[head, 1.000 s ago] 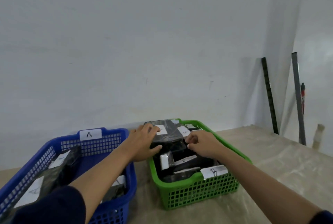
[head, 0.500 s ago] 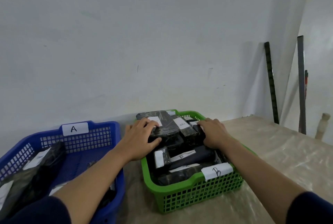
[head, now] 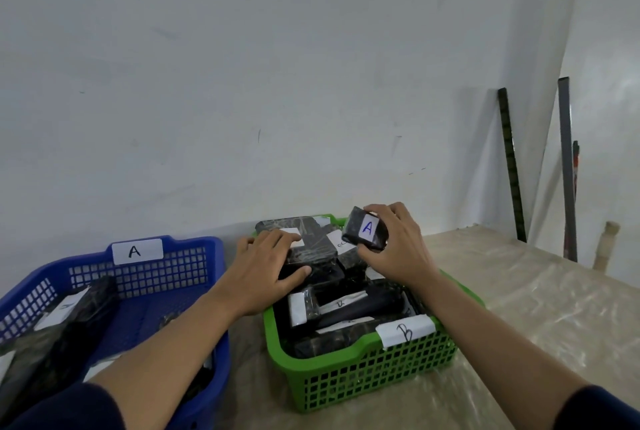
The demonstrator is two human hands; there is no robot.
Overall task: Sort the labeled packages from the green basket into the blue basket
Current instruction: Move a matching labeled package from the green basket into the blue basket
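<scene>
Since the earlier frames the right hand (head: 398, 249) has risen out of the pile and now holds a small black package (head: 366, 233) lifted above the far right corner of the green basket (head: 367, 370), its white label marked A turned toward the camera; fingers curl over the package's top and the thumb pinches it from below. Meanwhile the left hand (head: 268, 265) has stayed on the large black package (head: 310, 242) at the top of the pile along the basket's far left side, fingers spread over its top and thumb hooked against its near edge. More black wrapped packages (head: 346, 308) with white labels fill the green basket, which carries a paper tag marked B (head: 405, 329) on its near rim. Just beside it, toward the left edge of the bench (head: 519, 308), stands the blue basket (head: 207, 291) with a tag marked A (head: 136, 251) on its far wall and several black packages (head: 62, 332) lying inside along its left side. Both forearms are bare, with dark sleeves (head: 62, 409) at the bottom of the view. Against the wall at the far right corner lean a dark perforated strip (head: 510, 166) and a grey metal bar (head: 566, 166).
</scene>
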